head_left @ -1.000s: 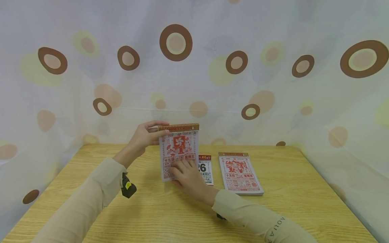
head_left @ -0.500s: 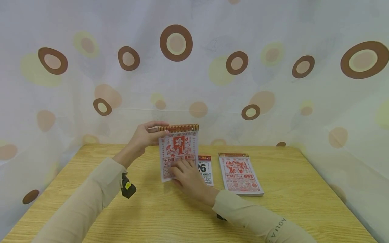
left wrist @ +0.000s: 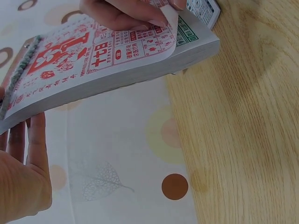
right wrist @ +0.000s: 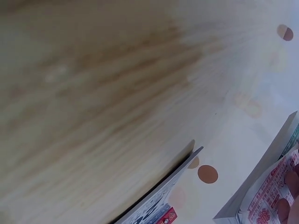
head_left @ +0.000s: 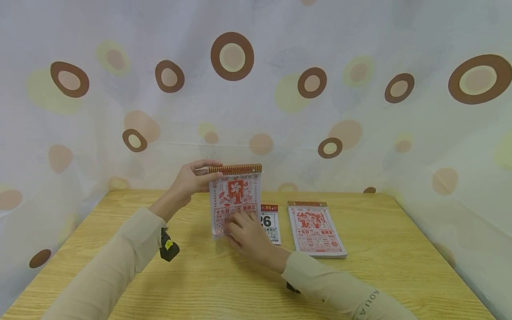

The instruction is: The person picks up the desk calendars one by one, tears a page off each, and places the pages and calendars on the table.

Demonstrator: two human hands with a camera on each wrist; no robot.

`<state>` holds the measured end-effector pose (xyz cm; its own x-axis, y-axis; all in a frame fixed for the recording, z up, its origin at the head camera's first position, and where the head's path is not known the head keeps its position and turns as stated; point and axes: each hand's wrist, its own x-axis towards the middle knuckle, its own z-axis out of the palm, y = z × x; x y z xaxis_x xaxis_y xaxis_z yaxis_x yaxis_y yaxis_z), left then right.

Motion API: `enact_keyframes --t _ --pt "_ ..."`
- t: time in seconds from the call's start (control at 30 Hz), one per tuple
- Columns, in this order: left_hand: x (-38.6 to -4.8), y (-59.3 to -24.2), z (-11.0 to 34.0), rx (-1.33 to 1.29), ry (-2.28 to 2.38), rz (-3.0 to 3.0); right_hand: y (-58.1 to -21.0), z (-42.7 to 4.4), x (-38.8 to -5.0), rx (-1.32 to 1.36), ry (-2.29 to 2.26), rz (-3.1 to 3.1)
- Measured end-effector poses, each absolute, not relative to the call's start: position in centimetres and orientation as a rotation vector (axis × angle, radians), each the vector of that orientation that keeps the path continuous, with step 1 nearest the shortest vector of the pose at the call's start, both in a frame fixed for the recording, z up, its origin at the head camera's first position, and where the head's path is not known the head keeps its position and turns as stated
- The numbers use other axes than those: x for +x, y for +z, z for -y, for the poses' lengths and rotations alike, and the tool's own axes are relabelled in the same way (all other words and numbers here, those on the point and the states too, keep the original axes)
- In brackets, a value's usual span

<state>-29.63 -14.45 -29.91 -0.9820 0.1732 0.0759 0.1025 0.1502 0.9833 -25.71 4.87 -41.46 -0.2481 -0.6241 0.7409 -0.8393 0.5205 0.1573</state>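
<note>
A thick tear-off calendar (head_left: 236, 193) with red print and a striped gold-and-red top binding stands tilted above the table. My left hand (head_left: 189, 181) grips it by the upper left edge, thumb in front and fingers behind. At its lower part, my right hand (head_left: 250, 235) pinches the bottom of the red-printed front sheet (left wrist: 161, 44), which curls up off the pad in the left wrist view. Green print shows on the page beneath (left wrist: 187, 33). In the right wrist view only the fingers (right wrist: 292, 186) and a corner of the calendar are visible.
A smaller calendar (head_left: 270, 224) with a black "26" lies behind my right hand, partly covered. To the right, another red-printed calendar (head_left: 318, 229) lies flat on the wooden table (head_left: 200, 284). A patterned cloth (head_left: 256, 111) hangs behind.
The bottom of the calendar's front sheet has risen slightly with my right hand's fingers. The left hand and the other calendars stay put.
</note>
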Motion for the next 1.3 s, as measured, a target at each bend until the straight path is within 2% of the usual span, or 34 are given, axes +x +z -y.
enact_keyframes --t 0.57,1.3 --pt "-29.5 -29.9 14.4 0.248 2.013 -2.328 -40.9 -5.1 -24.7 1.116 0.628 2.166" --pt "-29.5 -30.1 14.6 0.26 2.017 -2.313 -39.4 -6.0 -24.6 1.027 0.863 2.103"
